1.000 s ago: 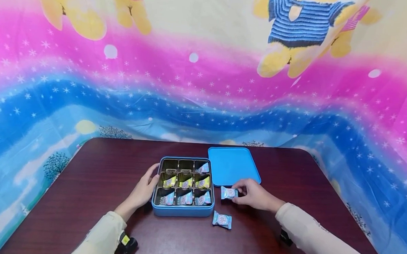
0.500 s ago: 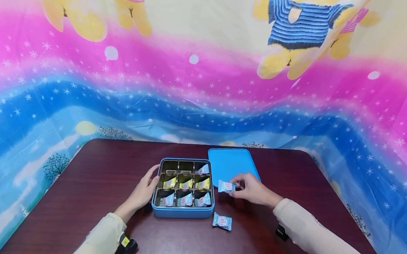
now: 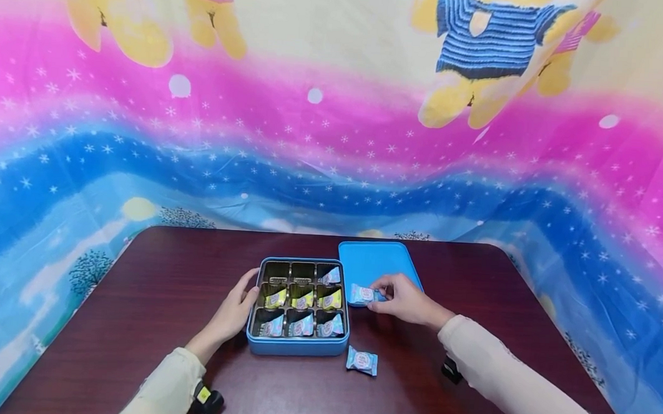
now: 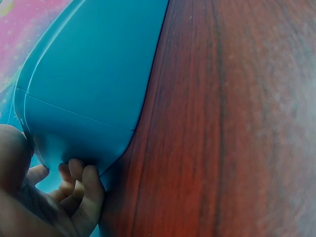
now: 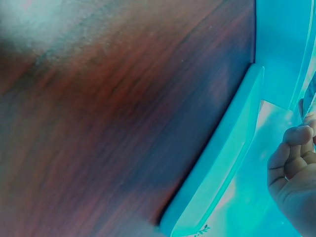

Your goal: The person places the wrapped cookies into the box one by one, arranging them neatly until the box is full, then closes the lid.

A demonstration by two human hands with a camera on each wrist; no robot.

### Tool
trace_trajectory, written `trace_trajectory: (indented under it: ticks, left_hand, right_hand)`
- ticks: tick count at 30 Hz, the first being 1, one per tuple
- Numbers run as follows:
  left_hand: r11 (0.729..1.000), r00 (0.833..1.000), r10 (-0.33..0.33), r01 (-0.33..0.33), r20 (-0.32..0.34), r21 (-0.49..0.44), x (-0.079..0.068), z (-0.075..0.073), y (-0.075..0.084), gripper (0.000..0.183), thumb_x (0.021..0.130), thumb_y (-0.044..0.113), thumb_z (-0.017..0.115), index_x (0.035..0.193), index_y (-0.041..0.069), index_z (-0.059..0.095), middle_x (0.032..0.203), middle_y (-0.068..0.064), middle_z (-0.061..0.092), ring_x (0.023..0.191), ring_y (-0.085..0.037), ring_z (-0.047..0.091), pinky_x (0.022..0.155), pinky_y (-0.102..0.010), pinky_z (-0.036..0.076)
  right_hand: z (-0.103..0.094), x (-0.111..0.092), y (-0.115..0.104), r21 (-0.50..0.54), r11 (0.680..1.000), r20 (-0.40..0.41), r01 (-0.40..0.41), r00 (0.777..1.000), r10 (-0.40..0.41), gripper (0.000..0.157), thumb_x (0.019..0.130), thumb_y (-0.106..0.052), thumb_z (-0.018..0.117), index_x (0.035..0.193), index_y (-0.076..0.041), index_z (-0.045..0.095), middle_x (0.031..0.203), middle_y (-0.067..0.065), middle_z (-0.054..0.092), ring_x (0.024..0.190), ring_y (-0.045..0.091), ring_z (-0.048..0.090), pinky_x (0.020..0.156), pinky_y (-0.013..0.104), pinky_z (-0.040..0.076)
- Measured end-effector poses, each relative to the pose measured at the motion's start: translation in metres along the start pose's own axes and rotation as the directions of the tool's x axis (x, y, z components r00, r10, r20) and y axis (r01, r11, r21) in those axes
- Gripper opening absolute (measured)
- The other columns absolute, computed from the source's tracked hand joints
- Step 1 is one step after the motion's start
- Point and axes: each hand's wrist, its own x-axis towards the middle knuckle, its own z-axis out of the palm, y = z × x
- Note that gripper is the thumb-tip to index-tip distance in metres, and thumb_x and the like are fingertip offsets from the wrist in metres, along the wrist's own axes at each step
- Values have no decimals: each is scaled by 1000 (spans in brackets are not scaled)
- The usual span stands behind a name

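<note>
In the head view, a light-blue box [image 3: 297,348] stands with its divided tray up, small wrapped candies in most compartments. My left hand [image 3: 233,308] grips its left side, thumb at the rim; the left wrist view shows curled fingers [image 4: 91,190] against the blue wall. My right hand [image 3: 408,301] pinches a blue wrapped candy [image 3: 363,294] above the near-left part of the blue lid [image 3: 379,262]. The right wrist view catches this hand [image 5: 296,173] at the right edge, the candy only partly visible. Another blue wrapped candy [image 3: 362,361] lies right of the box's near corner.
Two compartments [image 3: 290,271] in the tray's far row, left and middle, hold no candy. The lid lies flat at the box's far right. Underneath is a dark red-brown wooden table [image 3: 182,268]. A printed cloth [image 3: 312,143] hangs behind it.
My right hand has lifted the blue candy off the table and carried it away from me and slightly left, over the lid. My left hand and the box have stayed in place.
</note>
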Motion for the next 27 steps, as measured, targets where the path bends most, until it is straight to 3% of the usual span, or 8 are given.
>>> trace_trajectory:
  ticks: [10, 18, 27]
  left_hand:
    - [1000, 1000, -7, 7, 15, -26, -2, -3, 1, 49, 111, 20, 37, 159, 21, 28, 99, -22, 69, 72, -18, 65, 62, -34, 53]
    - [1000, 1000, -2, 2, 8, -7, -1, -3, 3, 49, 111, 21, 37, 159, 21, 28, 104, -22, 70, 79, -18, 67, 67, -33, 53]
    - [1000, 1000, -3, 3, 11, -10, -1, -2, 3, 49, 110, 21, 38, 159, 21, 29, 98, -20, 70, 75, -16, 66, 67, -33, 53]
  right_hand:
    - [-1, 13, -11, -27, 1000, 9, 15, 1000, -15, 19, 89, -22, 77, 106, -13, 76, 73, -2, 45, 62, 10, 41, 62, 25, 40]
    - [-1, 22, -15, -14, 999, 20, 46, 999, -45, 16, 90, -23, 76, 103, -14, 76, 72, -2, 44, 61, 10, 39, 63, 26, 39]
    - [-1, 32, -21, -45, 999, 13, 8, 1000, -7, 18, 89, -22, 77, 105, -14, 75, 74, 0, 45, 64, 15, 42, 64, 27, 40]
